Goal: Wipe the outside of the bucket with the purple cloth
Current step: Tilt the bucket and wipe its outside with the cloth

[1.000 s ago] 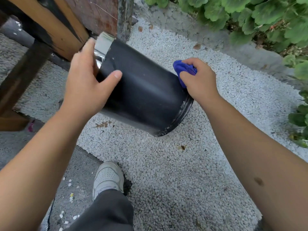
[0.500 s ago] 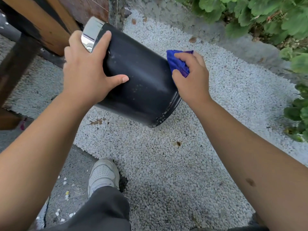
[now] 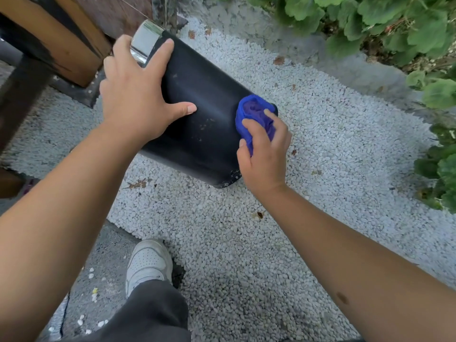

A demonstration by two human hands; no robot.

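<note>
A: While the bucket [image 3: 197, 114] lies tilted over the gravel [image 3: 246, 243], its chrome rim [image 3: 145, 41] far-left and its base near-right, how should the wipe be run?

B: Keep the left hand [image 3: 135, 102] spread on the upper wall, fingers straight and thumb out, to brace the bucket. The right hand [image 3: 265, 154] has its fingers curled over the bunched cloth [image 3: 249, 117] and presses it against the wall near the base. Judged best: stroke along the wall toward the rim, then turn the bucket to reach unwiped faces. Pale specks show low on the wall by the base, so work there firmly.

A: Clearances?

B: Wooden beams [image 3: 61, 40] stand just beside the rim at far-left, so room there is tight. Open gravel lies right and near. Plants [image 3: 394, 28] border the far-right, well apart. A shoe [image 3: 148, 262] stands near-centre.
</note>
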